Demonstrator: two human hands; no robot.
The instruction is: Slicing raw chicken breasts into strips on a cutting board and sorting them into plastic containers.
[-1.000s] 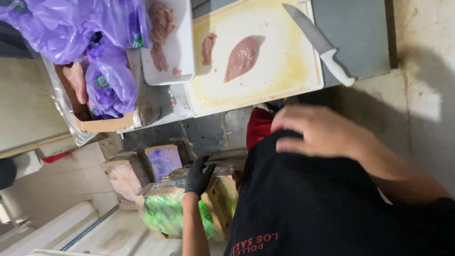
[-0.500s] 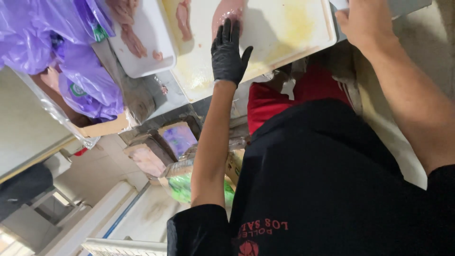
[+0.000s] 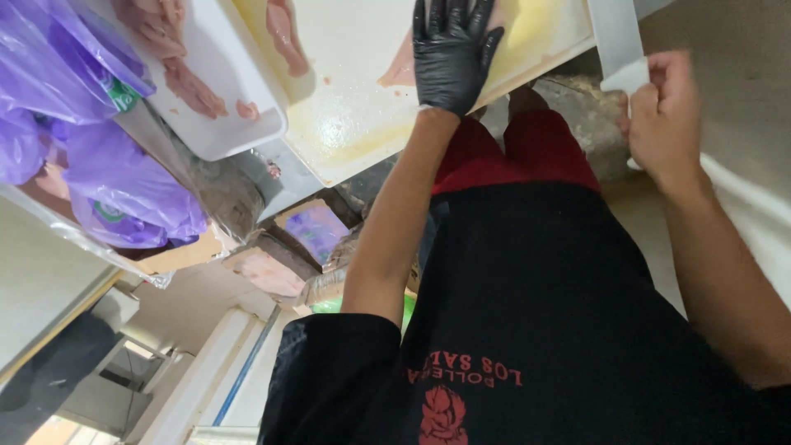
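My left hand (image 3: 453, 49), in a black glove, lies flat with fingers spread on a raw chicken fillet (image 3: 398, 70) on the pale yellow cutting board (image 3: 354, 107). A second raw strip (image 3: 284, 33) lies farther left on the board. At the board's right edge, my bare right hand (image 3: 667, 115) grips the white handle of a knife (image 3: 618, 41). The blade runs out of the top of the frame.
A white tray (image 3: 231, 124) with several raw chicken pieces (image 3: 185, 82) sits left of the board. Purple plastic bags (image 3: 124, 198) fill a box at the far left. Below the counter are cardboard boxes (image 3: 313, 231) and a green bag (image 3: 329, 305).
My left hand rose from below the counter and settled flat on the fillet. My right hand went from my waist to the knife and took its handle.
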